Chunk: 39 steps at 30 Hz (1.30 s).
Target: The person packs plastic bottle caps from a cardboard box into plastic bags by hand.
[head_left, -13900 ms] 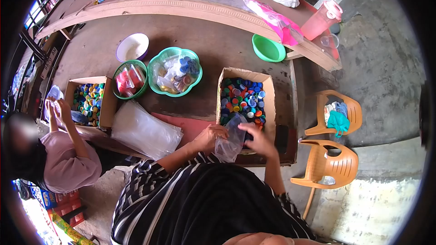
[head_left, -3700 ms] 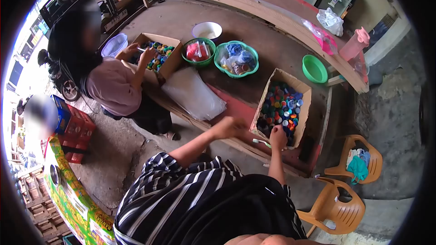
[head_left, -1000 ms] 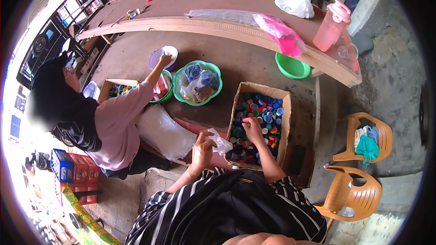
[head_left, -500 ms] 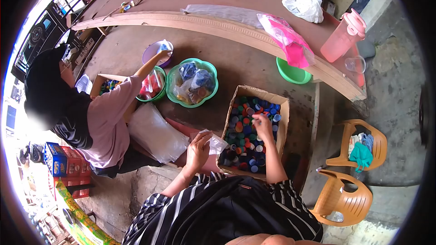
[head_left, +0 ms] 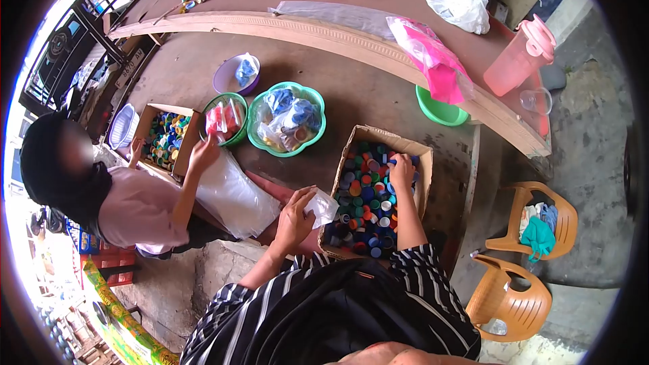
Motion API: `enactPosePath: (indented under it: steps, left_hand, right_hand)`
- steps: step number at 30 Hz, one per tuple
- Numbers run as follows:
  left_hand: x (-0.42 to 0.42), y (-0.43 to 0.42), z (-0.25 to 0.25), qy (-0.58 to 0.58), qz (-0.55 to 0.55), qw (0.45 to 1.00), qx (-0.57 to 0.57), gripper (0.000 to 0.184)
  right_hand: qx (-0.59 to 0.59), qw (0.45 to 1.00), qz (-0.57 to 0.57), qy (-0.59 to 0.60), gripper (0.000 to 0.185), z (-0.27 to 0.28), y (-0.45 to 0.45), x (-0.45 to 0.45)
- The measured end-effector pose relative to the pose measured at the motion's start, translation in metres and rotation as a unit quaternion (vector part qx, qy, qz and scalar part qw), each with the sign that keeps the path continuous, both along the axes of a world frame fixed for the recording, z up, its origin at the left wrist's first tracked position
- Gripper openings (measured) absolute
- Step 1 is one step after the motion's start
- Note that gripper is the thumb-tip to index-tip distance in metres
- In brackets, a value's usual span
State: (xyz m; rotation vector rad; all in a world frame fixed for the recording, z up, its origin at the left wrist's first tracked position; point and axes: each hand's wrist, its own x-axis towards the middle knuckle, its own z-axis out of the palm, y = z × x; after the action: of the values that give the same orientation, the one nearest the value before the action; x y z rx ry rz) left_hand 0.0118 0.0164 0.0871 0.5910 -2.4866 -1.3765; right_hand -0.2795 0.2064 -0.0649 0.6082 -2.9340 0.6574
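My left hand (head_left: 293,222) pinches a small clear plastic bag (head_left: 324,209) beside the left wall of a cardboard box (head_left: 425,192). The box holds a heap of bottle caps (head_left: 368,192) in blue, red, green, white and dark colours. My right hand (head_left: 403,174) reaches over the heap near the box's right side, fingers closed on a blue bottle cap (head_left: 393,162). Left of my left hand lies a stack of clear plastic bags (head_left: 236,196).
A co-worker (head_left: 135,203) sits at the left by another cardboard box (head_left: 191,142) of caps. A green scalloped basin (head_left: 253,136) and a purple bowl (head_left: 218,81) hold bagged caps. A raised wooden ledge (head_left: 324,35) runs behind; orange chairs (head_left: 507,297) stand right.
My right hand has moved slightly up and right within the box, onto a blue cap. The co-worker's arm has drawn back from the purple bowl, where a bag of blue caps now lies.
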Motion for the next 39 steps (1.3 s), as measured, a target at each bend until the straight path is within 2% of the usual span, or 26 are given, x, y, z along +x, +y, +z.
enactPosePath:
  steps: [3,4,6,8,10,12,14,15,18,20,22,24,25,28,32,36,37,39]
  left_hand:
    - [0.0,-0.001,-0.008,0.037,-0.012,0.999,-0.029,0.05]
    - [0.001,0.0,-0.006,0.038,-0.013,0.999,-0.028,0.05]
    - [0.002,0.001,-0.003,0.041,-0.014,0.999,-0.027,0.05]
    - [0.004,0.002,-0.001,0.042,-0.02,0.999,-0.028,0.051]
    - [0.006,0.002,-0.005,0.048,-0.025,0.997,-0.046,0.052]
    - [0.01,0.004,-0.007,0.056,-0.031,0.996,-0.059,0.053]
    - [0.014,0.003,-0.008,0.071,-0.032,0.995,-0.067,0.053]
    - [0.017,0.004,-0.005,0.062,-0.027,0.997,-0.042,0.054]
    - [0.03,-0.002,-0.003,0.064,-0.027,0.997,-0.046,0.054]
    - [0.04,-0.005,-0.001,0.057,-0.022,0.997,-0.039,0.055]
    - [0.047,-0.009,-0.004,0.054,-0.016,0.998,-0.034,0.055]
    - [0.051,-0.01,-0.002,0.048,-0.015,0.998,-0.027,0.055]
    - [0.054,-0.008,0.004,0.035,-0.011,0.999,-0.011,0.055]
    - [0.058,-0.007,0.01,0.025,-0.017,0.999,0.017,0.055]
    - [0.059,-0.008,-0.002,0.072,-0.047,0.996,-0.035,0.056]
    - [0.06,-0.008,0.008,0.086,-0.07,0.993,-0.048,0.058]
    - [0.06,-0.008,0.008,0.087,-0.073,0.992,-0.048,0.058]
    - [0.061,-0.007,0.008,0.089,-0.077,0.992,-0.048,0.059]
  right_hand:
    - [-0.087,0.995,0.043,-0.003,0.026,0.009,0.012,0.01]
    - [-0.169,0.984,0.049,-0.022,0.024,0.023,0.011,0.024]
    - [-0.329,0.94,0.062,-0.059,0.021,0.058,0.002,0.06]
    - [-0.427,0.897,0.103,-0.057,0.023,0.107,-0.013,0.112]
    - [-0.404,0.899,0.165,0.038,0.027,0.128,-0.024,0.16]
    - [-0.373,0.885,0.275,0.042,0.033,0.135,-0.03,0.191]
    - [-0.252,0.909,0.33,0.024,0.041,0.161,-0.037,0.211]
    - [-0.305,0.898,0.316,0.003,0.044,0.157,-0.04,0.213]
    - [-0.35,0.904,0.245,0.015,0.037,0.138,-0.029,0.189]
    - [-0.356,0.922,0.151,-0.012,0.027,0.1,-0.01,0.16]
    - [-0.19,0.976,0.108,0.021,0.02,0.066,0.02,0.141]
    - [-0.007,0.995,0.1,-0.019,0.022,0.039,0.047,0.142]
    - [0.04,0.995,0.093,-0.003,0.03,0.033,0.054,0.15]
    - [0.079,0.991,0.093,0.053,0.029,0.019,0.06,0.159]
    - [0.031,0.996,0.083,-0.027,0.019,0.023,0.063,0.152]
    - [-0.02,0.998,0.048,-0.035,0.023,0.028,0.063,0.158]
    - [-0.037,0.997,0.065,0.0,0.023,0.021,0.064,0.156]
    - [-0.139,0.986,0.059,-0.065,0.023,0.021,0.062,0.154]
